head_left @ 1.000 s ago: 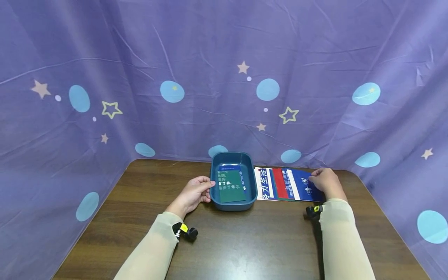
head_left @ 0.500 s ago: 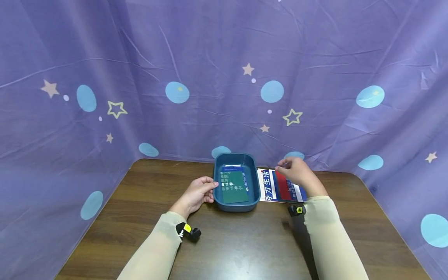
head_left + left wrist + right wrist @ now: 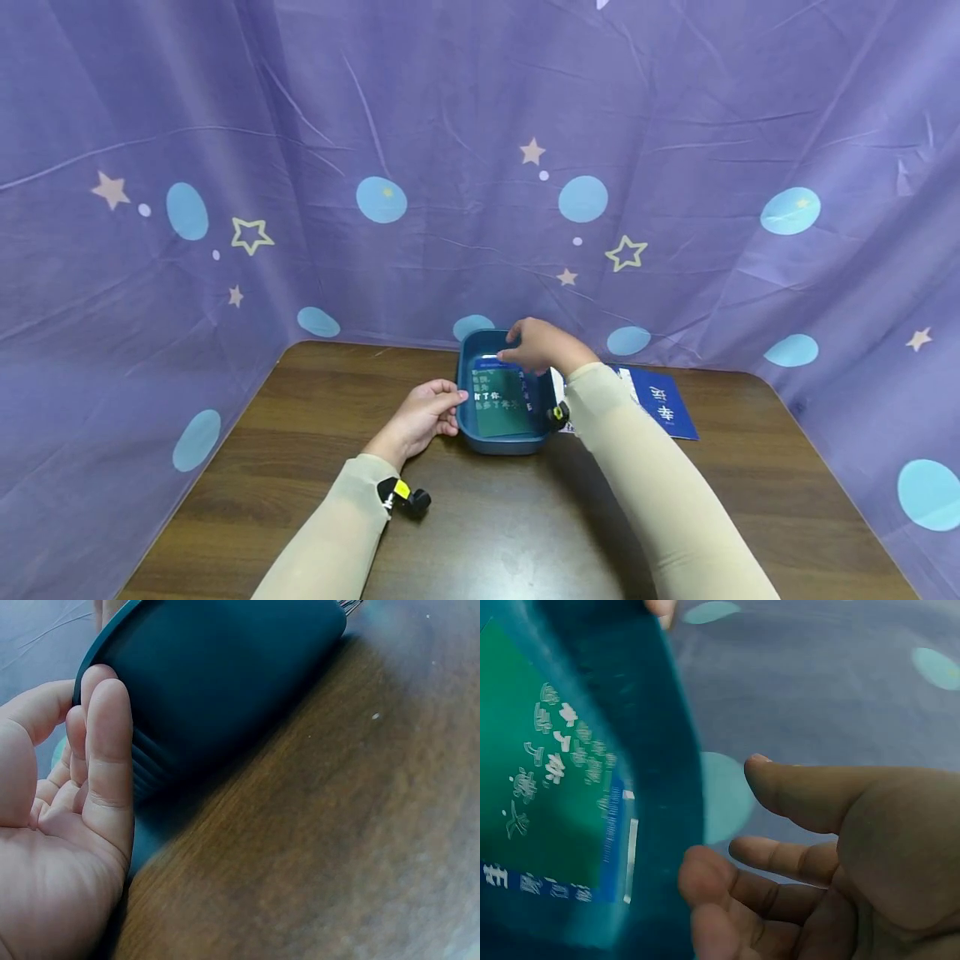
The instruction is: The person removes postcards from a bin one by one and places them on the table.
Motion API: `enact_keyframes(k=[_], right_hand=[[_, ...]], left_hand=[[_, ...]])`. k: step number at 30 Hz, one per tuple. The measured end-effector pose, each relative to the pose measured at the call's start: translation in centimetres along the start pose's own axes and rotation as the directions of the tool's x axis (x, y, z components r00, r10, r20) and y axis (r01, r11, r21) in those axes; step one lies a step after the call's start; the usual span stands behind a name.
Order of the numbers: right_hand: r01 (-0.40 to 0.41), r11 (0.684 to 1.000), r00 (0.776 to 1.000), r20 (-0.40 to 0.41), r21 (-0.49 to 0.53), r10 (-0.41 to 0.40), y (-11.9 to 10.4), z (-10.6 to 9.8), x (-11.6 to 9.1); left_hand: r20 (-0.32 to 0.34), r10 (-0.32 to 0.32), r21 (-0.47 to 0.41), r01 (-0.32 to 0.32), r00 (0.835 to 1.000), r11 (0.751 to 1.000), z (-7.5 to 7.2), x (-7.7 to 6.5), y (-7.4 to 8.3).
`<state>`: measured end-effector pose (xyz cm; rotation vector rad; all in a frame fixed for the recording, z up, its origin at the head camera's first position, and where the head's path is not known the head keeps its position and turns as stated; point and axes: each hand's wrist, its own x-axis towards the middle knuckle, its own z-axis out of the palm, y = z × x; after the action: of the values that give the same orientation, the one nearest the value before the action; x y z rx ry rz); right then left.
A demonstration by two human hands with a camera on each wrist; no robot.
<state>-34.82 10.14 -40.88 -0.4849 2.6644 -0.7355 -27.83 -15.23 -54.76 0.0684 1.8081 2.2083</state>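
A dark teal plastic tray (image 3: pixel 502 447) stands at the back middle of the table, holding a green card with white writing (image 3: pixel 510 423) on top of a blue card (image 3: pixel 491 363). At its left rim my left hand (image 3: pixel 422 415) pinches the edge between thumb and fingers; the left wrist view shows this hand (image 3: pixel 82 817) against the tray's outer wall (image 3: pixel 225 675). My right hand (image 3: pixel 546 345) hovers over the tray's back right part. In the right wrist view, its thumb and fingers (image 3: pixel 780 802) are apart with nothing between them.
Right of the tray lies a fanned row of cards, mostly hidden by the right sleeve (image 3: pixel 637 467); a blue card with white characters (image 3: pixel 663 404) shows at its right end. A purple patterned curtain (image 3: pixel 480 250) hangs behind the brown wooden table (image 3: pixel 360 367).
My right hand has moved left, from the blue card at the row's right end, across the row, to above the tray. My left hand keeps its grip on the rim.
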Motion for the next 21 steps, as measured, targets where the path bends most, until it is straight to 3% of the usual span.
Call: enact_keyframes(k=[7,13,16,21], right_hand=[[-0.130,0.987,0.989,0.058,-0.094,0.136,-0.7,2.2,3.6],[-0.236,0.939,0.967,0.034,-0.251,0.253,-0.9,4.6,4.9],[-0.260,0.906,0.959,0.020,-0.334,0.282,-1.0,5.5,5.1],[-0.258,0.896,0.961,-0.002,-0.362,0.276,-0.8,6.3,5.5]], left_hand=[[-0.008,-0.003,-0.010,0.002,1.000,1.000,-0.1,0.1,-0.1],[0.001,0.006,-0.011,-0.006,1.000,1.000,-0.1,0.0,-0.2],[0.009,0.012,-0.009,-0.012,1.000,1.000,0.0,0.1,-0.3],[0.009,0.016,-0.013,-0.016,1.000,1.000,-0.1,0.0,-0.2]])
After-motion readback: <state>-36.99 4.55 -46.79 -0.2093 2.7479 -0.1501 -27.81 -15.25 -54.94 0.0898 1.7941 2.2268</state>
